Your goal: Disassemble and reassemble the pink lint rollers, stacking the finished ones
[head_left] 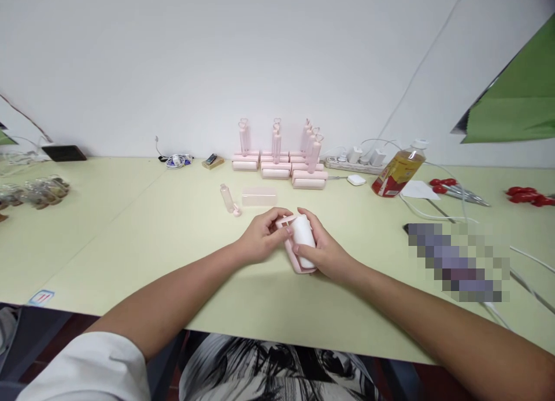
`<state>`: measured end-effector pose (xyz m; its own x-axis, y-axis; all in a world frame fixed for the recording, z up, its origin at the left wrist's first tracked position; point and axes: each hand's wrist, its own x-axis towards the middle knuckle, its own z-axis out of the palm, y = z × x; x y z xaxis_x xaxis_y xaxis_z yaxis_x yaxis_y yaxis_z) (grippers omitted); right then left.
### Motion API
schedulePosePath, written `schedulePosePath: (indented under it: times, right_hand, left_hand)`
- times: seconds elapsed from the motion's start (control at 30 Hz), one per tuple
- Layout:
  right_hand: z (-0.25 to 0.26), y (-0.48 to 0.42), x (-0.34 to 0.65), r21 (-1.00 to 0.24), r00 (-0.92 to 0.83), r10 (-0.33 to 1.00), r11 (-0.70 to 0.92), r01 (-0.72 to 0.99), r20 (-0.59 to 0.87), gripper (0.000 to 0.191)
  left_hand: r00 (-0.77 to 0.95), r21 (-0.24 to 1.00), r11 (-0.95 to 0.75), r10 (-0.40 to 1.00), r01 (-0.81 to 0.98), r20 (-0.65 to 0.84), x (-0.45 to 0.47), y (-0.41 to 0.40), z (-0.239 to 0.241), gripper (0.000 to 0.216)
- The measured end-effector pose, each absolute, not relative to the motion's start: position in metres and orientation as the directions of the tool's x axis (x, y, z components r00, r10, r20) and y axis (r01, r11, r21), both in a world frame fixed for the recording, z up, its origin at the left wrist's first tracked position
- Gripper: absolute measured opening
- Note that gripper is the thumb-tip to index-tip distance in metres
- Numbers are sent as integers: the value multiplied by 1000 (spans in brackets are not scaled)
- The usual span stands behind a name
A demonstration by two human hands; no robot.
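Observation:
Above the front half of the table, both hands grip a lint roller [304,242] with a white roll in a pink plastic shell. My left hand [263,235] closes on its upper left end, with the thumb against the shell. My right hand [326,251] wraps around the right side, thumb across the white roll. Just beyond the hands lies a clear pink cover [259,197]. To its left is a small clear pink tube handle [226,198] with a pink end piece [236,210].
Several pink rollers with upright handles [276,165] stand near the wall. On the right are a power strip [355,165], a tilted drink bottle [399,168], red-handled tools [458,191], cables and a pixelated item [455,262]. Wrapped items [39,192] lie at far left.

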<state>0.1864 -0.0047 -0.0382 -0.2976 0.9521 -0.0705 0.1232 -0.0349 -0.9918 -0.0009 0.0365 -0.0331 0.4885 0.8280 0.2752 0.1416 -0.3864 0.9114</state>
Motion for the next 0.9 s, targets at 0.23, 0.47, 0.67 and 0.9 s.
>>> schedulePosePath:
  times: [0.23,0.47,0.67,0.9]
  right_hand:
    - [-23,2,202,-920,-419,905,99,379,-75,79]
    - [-11,6,213,-854,-571,820,280,439,-25,62]
    - [-7,5,216,-836,-630,775,317,447,-43,61]
    - [-3,5,220,-805,-650,754,327,495,-94,62]
  left_hand:
    - [578,799,-525,763,294,288,-10,39,-23,29]
    - [643,802,-528,723,279,252,-9,36,-21,33]
    - [650,782,-544,718,303,247,-8,37,-22,25]
    - [625,831,-516,724,207,294,-7,40,-22,25]
